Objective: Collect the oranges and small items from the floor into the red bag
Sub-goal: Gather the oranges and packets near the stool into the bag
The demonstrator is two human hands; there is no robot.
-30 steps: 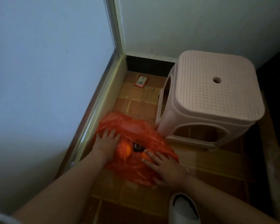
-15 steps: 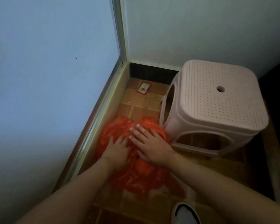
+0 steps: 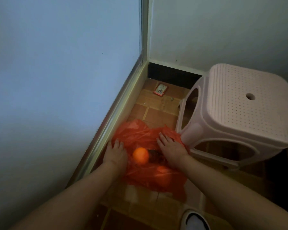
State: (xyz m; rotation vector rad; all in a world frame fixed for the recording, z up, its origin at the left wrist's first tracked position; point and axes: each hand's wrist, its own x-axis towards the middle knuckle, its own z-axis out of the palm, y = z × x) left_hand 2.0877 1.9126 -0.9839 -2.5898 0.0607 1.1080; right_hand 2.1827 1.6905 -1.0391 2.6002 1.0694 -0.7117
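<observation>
Fingers (image 3: 163, 138) of the right hand (image 3: 172, 150) lie fairly straight and slightly spread, pressed flat on the red bag (image 3: 140, 135), gripping nothing. Fingers of the left hand (image 3: 115, 152) likewise lie extended on the bag's left edge, close to the metal door track (image 3: 116, 113); whether their tips pinch the plastic cannot be told. Between the two hands sits an orange (image 3: 140, 155), uncovered and resting on the crumpled plastic. Just right of it, touching the right hand's thumb side, lies a small dark item (image 3: 155, 154), too blurred to identify. A second orange (image 3: 163, 169) shows as a rounded bulge under the plastic, nearer the viewer, below the right wrist. Bag lies spread on the tiled floor (image 3: 156, 112), its right edge touching the leg of a pale pink plastic stool (image 3: 239, 105). Both forearms reach in from the lower frame. Farther back, near the black skirting (image 3: 173, 75) in the corner, a small red-bordered card (image 3: 160, 89) lies flat on the floor, well apart from the bag, with a few tiny specks of debris (image 3: 172, 99) between them. A white shoe tip (image 3: 195, 220) shows at the bottom edge. Frosted panel (image 3: 56, 80) fills the left side.
</observation>
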